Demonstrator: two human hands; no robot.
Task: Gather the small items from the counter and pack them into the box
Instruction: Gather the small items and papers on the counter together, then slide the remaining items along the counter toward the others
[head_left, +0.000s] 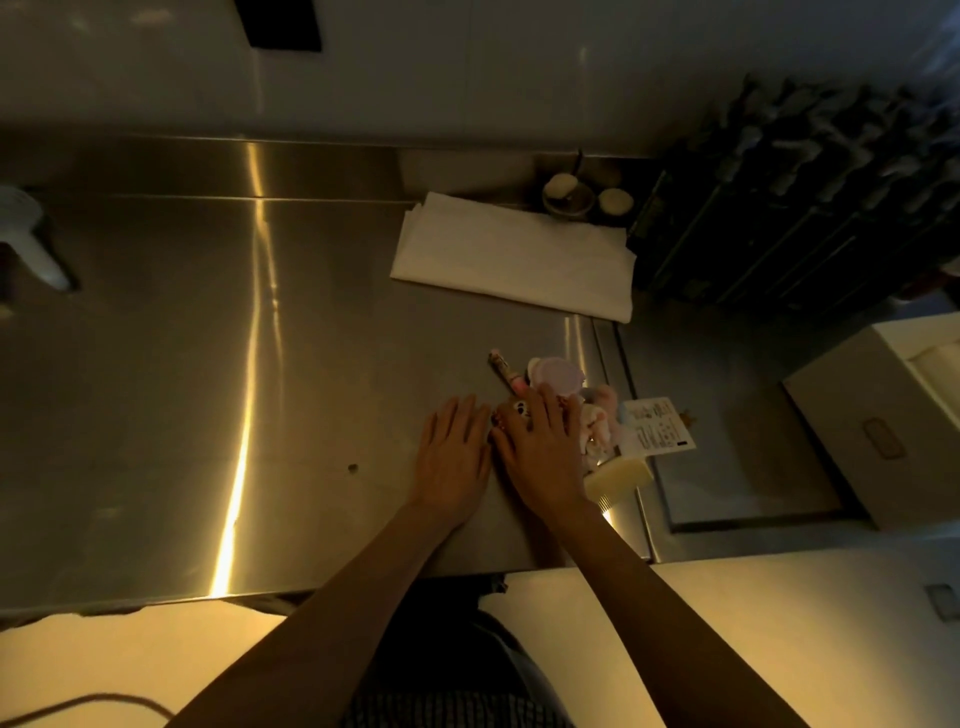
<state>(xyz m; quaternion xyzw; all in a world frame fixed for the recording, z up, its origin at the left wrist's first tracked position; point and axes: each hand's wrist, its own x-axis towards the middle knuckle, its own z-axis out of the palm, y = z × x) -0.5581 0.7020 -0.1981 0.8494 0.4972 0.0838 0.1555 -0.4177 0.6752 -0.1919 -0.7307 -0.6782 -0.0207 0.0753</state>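
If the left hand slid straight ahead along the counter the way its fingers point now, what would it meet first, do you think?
Probably the pen-like tube lying just beyond the left hand, whose fingers point up and slightly right. If it passes left of that, the folded white cloth comes next; depth is hard to judge.

Both hands flat on steel counter (156, 364): left hand (454, 449) bare, right hand (540, 447) over small items (556, 379); box (883, 415) right.

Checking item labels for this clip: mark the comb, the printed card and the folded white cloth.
comb (621, 475), head view, on its pale spine.
printed card (657, 428), head view, centre of its printed face.
folded white cloth (511, 257), head view, middle of its top layer.
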